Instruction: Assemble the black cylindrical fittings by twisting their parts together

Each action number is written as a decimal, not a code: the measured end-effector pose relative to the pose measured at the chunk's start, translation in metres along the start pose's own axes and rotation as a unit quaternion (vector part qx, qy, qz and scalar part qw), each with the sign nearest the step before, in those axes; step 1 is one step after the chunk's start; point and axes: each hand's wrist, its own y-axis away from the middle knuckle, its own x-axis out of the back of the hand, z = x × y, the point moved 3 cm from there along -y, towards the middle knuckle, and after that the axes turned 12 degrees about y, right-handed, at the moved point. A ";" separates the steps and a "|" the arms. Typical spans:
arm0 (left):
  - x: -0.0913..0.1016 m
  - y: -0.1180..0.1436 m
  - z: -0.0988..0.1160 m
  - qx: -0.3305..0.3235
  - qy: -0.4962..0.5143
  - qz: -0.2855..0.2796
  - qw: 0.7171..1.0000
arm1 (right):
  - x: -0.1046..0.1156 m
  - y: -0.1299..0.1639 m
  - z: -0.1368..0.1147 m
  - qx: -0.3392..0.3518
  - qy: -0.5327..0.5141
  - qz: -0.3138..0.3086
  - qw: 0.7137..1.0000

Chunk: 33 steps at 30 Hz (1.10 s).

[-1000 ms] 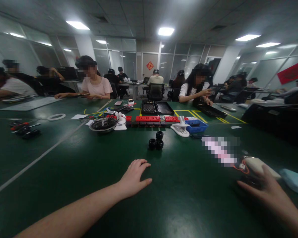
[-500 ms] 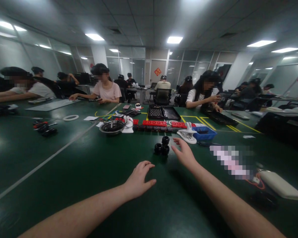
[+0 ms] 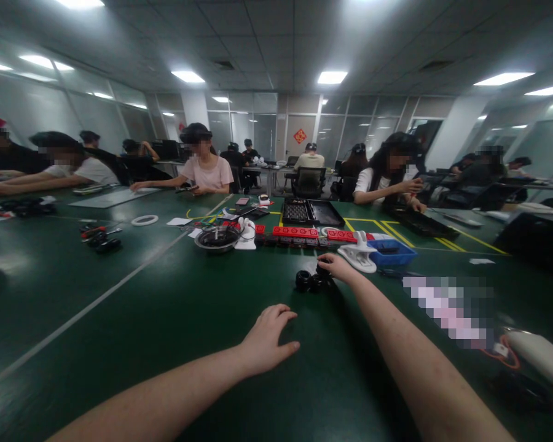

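Note:
Three glossy black round pieces, like small wheels or rolls, are grouped in front of me on the green table (image 3: 203,307). My right hand (image 3: 340,269) has its fingers closed around the rearmost black round piece (image 3: 322,265) and partly hides it. The left black round piece (image 3: 303,280) and the front black round piece (image 3: 317,283) stand beside it, untouched. My left hand (image 3: 270,337) hovers low over the table nearer to me, empty, with its thumb and fingers apart.
Behind the pieces lies a row of red and black power strips (image 3: 295,232). A white clamp (image 3: 359,253) and a blue bin (image 3: 389,252) stand to the right, a round metal dish (image 3: 216,238) to the left. An open black case (image 3: 327,213) is farther back. Other people sit around the table.
My right hand has moved in from the right side and taken hold of the rearmost black piece. My left hand keeps its open pose. The view has turned slightly left.

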 end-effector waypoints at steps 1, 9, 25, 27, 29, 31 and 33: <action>0.000 0.000 0.000 0.000 0.000 -0.002 1.000 | 0.002 0.006 0.005 -0.005 -0.002 -0.001 1.000; -0.001 0.002 0.000 -0.008 -0.002 -0.013 1.000 | 0.024 0.089 0.028 0.002 -0.013 0.008 1.000; -0.007 0.005 0.013 -0.122 -0.057 -0.062 0.989 | -0.019 0.195 -0.073 0.215 -0.035 -0.119 0.969; -0.007 0.005 0.014 -0.159 -0.042 -0.074 0.984 | -0.030 0.199 -0.088 0.234 -0.064 -0.122 0.962; -0.006 0.006 0.014 -0.185 -0.012 -0.081 0.979 | -0.041 0.200 -0.097 0.233 -0.087 -0.112 0.962; -0.003 0.007 0.013 -0.193 0.031 -0.091 0.977 | -0.052 0.200 -0.100 0.231 -0.106 -0.090 0.963; 0.001 0.007 0.011 -0.194 0.064 -0.110 0.973 | -0.062 0.198 -0.099 0.231 -0.110 -0.050 0.965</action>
